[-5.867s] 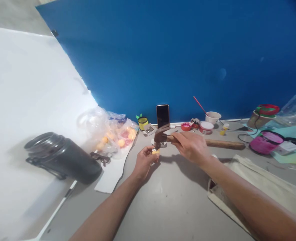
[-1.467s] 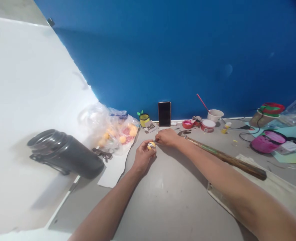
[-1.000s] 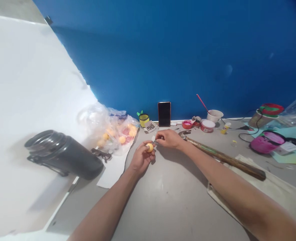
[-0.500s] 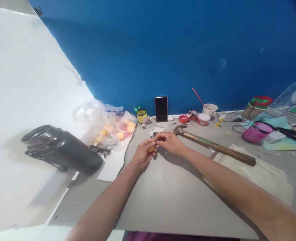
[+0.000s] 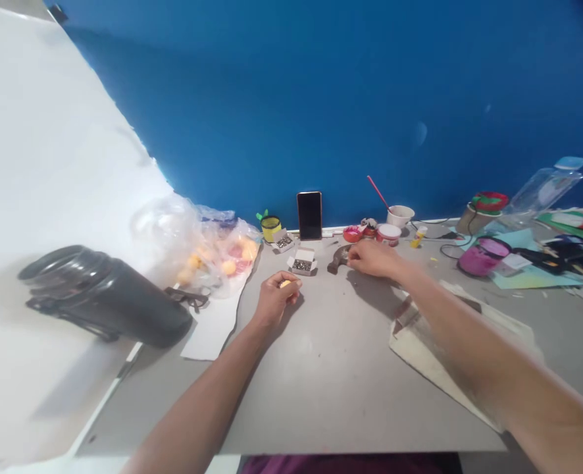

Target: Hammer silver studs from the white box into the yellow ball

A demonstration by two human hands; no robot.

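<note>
My left hand (image 5: 273,301) is closed around a small yellow round piece (image 5: 285,284), most of it hidden by the fingers. My right hand (image 5: 374,259) has its fingers wrapped round a claw hammer (image 5: 339,259) just behind the metal head. The forearm covers most of the hammer's wooden handle. Between the hands, a little farther back, an open white box (image 5: 302,265) holds many small shiny metal pieces. A second small box (image 5: 283,242) of similar pieces stands behind it to the left.
A phone (image 5: 310,216) leans against the blue wall. To the left lie a dark flask (image 5: 118,296) and a plastic bag (image 5: 212,253) with orange balls. A cream cloth (image 5: 434,352) lies under my right forearm. Tubs, a paper cup (image 5: 401,215) and a pink pouch (image 5: 483,255) stand right.
My right hand has left the yellow piece and moved right to the hammer, taking hold near its head. My left hand keeps the piece. The view has shifted slightly right.
</note>
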